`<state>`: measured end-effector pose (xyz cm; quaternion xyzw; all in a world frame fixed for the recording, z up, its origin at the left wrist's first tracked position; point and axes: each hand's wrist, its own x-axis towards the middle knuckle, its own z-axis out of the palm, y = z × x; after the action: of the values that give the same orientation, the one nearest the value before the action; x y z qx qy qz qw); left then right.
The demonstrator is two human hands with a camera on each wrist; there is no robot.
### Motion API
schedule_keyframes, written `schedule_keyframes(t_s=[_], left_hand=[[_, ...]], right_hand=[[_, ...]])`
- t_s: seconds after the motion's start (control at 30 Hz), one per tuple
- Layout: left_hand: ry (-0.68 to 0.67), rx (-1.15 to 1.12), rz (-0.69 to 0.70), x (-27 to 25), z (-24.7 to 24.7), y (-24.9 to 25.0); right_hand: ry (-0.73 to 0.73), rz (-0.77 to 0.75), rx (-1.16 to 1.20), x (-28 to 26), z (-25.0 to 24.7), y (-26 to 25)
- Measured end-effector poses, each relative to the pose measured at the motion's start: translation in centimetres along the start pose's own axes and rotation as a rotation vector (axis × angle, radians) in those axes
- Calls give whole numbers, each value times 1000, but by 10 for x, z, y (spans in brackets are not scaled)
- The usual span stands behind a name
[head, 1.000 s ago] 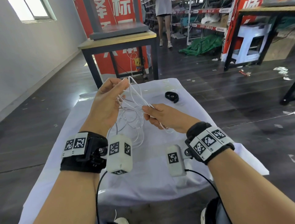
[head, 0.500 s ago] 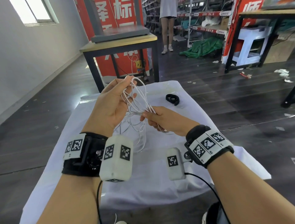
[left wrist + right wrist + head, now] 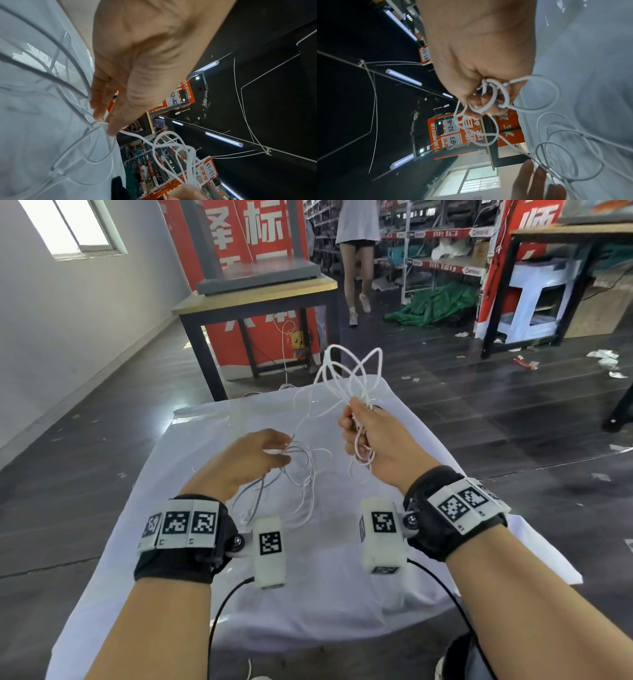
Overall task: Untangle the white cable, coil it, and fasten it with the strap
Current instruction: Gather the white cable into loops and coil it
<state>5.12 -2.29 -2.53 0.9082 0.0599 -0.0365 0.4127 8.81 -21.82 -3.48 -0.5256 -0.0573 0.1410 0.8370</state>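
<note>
The white cable (image 3: 310,470) is a tangle of thin loops, partly lying on the white cloth (image 3: 308,594) and partly held up. My right hand (image 3: 356,419) grips a bunch of loops in a fist; they stick up above it and hang below. The right wrist view shows the cable (image 3: 495,94) wound round the curled fingers of that hand (image 3: 481,100). My left hand (image 3: 282,455) is lower and to the left. There its thumb and forefinger (image 3: 104,121) pinch one strand (image 3: 171,146) that runs over to the right hand. The black strap (image 3: 118,186) lies on the cloth, mostly hidden behind my right hand in the head view.
A wooden table with a dark frame (image 3: 257,299) stands just beyond the cloth's far edge. A person (image 3: 356,268) stands further back near shelves. A green tarp (image 3: 435,302) and a white stool (image 3: 537,299) sit at the back right. Dark floor surrounds the cloth.
The hands have drawn apart. My right hand rose up and right with a bunch of loops. My left hand dropped lower, let the raised loops go and now pinches one strand.
</note>
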Motion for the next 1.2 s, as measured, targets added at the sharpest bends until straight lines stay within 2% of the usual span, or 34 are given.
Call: schedule_keyframes(t_s=[0.13, 0.27, 0.37, 0.47, 0.57, 0.73, 0.8, 0.87, 0.97, 1.03, 1.1, 1.13, 1.2], left_hand=[[1, 106, -65, 0, -5, -8], [-35, 379, -121, -1, -8, -13], [-19, 353, -125, -1, -10, -16], [104, 134, -77, 3, -10, -20], [250, -283, -32, 2, -9, -13], [238, -977, 187, -3, -6, 11], [215, -1024, 182, -2, -8, 11], [181, -851, 33, -4, -7, 9], [76, -466, -224, -8, 0, 1], [67, -218, -312, -9, -1, -6], [186, 221, -300, -7, -11, -12], [292, 403, -232, -7, -15, -13], [477, 440, 12, -7, -19, -10]], right_hand=[[142, -56, 205, 6, -9, -4], [269, -132, 371, 6, -16, -10], [376, -170, 395, 5, -19, -13], [430, -198, 360, 4, -22, -15], [400, -215, 323, 4, -20, -14], [334, -207, 288, 3, -13, -12], [320, -191, 264, 3, -12, -12], [319, -180, 237, 2, -11, -11], [311, -178, 206, 0, -7, -9], [299, -181, 191, -1, -4, -9], [275, -181, 171, -3, -2, -10], [258, -179, 160, -3, -2, -11], [210, -173, 132, -5, -1, -13]])
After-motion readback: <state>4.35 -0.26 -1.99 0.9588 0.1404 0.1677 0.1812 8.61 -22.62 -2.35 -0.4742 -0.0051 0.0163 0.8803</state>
